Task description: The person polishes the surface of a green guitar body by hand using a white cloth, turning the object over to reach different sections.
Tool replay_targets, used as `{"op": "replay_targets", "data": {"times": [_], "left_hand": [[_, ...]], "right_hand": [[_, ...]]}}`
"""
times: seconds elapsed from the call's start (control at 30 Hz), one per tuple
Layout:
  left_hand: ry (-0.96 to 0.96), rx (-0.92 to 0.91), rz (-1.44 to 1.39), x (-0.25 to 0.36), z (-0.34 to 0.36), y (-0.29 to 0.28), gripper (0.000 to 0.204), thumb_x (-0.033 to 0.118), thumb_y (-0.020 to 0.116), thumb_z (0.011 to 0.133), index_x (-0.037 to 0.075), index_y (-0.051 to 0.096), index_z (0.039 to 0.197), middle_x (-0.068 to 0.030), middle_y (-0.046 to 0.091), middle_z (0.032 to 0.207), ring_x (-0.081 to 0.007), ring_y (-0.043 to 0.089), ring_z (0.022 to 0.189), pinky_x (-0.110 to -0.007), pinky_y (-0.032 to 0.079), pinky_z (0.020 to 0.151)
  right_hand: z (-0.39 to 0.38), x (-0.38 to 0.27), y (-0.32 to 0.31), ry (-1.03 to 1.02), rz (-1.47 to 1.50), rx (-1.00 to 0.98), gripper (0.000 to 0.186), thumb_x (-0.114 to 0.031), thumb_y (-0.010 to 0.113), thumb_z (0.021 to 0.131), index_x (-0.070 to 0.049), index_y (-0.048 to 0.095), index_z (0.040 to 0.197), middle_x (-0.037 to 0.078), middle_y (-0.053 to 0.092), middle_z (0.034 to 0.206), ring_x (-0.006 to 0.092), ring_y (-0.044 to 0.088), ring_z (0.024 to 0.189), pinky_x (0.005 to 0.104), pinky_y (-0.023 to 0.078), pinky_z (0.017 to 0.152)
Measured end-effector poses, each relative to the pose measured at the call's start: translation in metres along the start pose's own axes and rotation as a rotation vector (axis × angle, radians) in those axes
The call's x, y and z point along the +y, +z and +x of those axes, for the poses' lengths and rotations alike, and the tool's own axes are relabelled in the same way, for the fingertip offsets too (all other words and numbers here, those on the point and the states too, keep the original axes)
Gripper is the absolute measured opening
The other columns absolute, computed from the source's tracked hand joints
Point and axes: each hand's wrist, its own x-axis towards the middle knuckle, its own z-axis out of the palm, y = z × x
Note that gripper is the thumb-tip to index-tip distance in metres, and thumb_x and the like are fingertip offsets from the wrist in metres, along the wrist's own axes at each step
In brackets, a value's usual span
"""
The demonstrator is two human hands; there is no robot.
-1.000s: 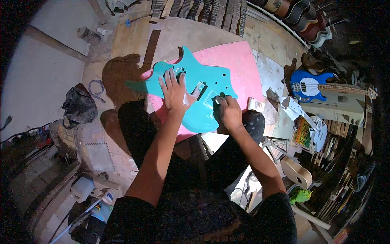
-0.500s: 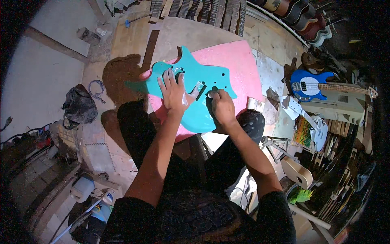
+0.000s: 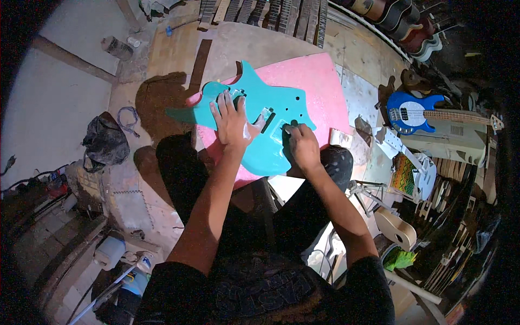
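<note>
Both hands work the flat turquoise guitar body (image 3: 260,122) on its pink foam sheet (image 3: 319,86): left hand (image 3: 232,120) spread flat, apparently steadying it; right hand (image 3: 300,146) curled, fingertips pressing its lower edge.

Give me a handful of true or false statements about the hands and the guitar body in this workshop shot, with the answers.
1. The left hand lies flat on the turquoise guitar body. True.
2. The guitar body rests on a green sheet. False: it rests on a pink sheet.
3. The right hand presses near the body's lower edge. True.
4. The blue bass guitar is in the person's lap. False: it lies off to the right.
</note>
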Motion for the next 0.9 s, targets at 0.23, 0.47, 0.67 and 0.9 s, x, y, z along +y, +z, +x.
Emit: {"op": "replay_targets", "data": {"times": [0.23,0.47,0.67,0.9], "left_hand": [[-0.005,-0.017,0.009,0.0,0.002,-0.003,0.078,0.064,0.065,0.08,0.005,0.06,0.131,-0.0273,0.045,0.147,-0.0403,0.033,0.144,-0.062,0.014,0.119],[-0.02,-0.046,0.017,0.001,0.0,-0.004,0.077,0.067,0.059,0.084,0.008,0.059,0.133,-0.0256,0.043,0.15,-0.0388,0.031,0.145,-0.06,0.011,0.121],[-0.005,-0.035,0.031,0.003,0.001,-0.004,0.077,0.067,0.059,0.084,0.007,0.06,0.132,-0.0258,0.044,0.149,-0.0388,0.031,0.145,-0.06,0.012,0.12],[-0.005,-0.017,0.033,-0.001,-0.003,-0.002,0.077,0.067,0.06,0.083,0.007,0.061,0.131,-0.027,0.045,0.148,-0.0394,0.032,0.144,-0.06,0.012,0.12]], "right_hand": [[-0.006,0.008,0.008,-0.006,-0.03,0.023,0.031,-0.002,0.065,0.08,-0.006,0.069,0.111,0.016,0.06,0.094,0.0374,0.06,0.088,0.0462,0.051,0.078],[0.0,0.0,0.008,-0.015,-0.023,0.053,0.032,0.002,0.063,0.079,-0.004,0.068,0.11,0.018,0.059,0.095,0.039,0.058,0.089,0.0474,0.05,0.081],[-0.001,0.015,0.022,-0.091,-0.008,0.085,0.032,0.001,0.058,0.082,-0.005,0.068,0.113,0.019,0.06,0.099,0.0395,0.059,0.094,0.0459,0.05,0.082],[-0.007,0.017,0.016,-0.053,-0.001,0.058,0.035,0.003,0.062,0.078,-0.005,0.068,0.111,0.018,0.059,0.096,0.0383,0.058,0.09,0.0468,0.049,0.079]]}}
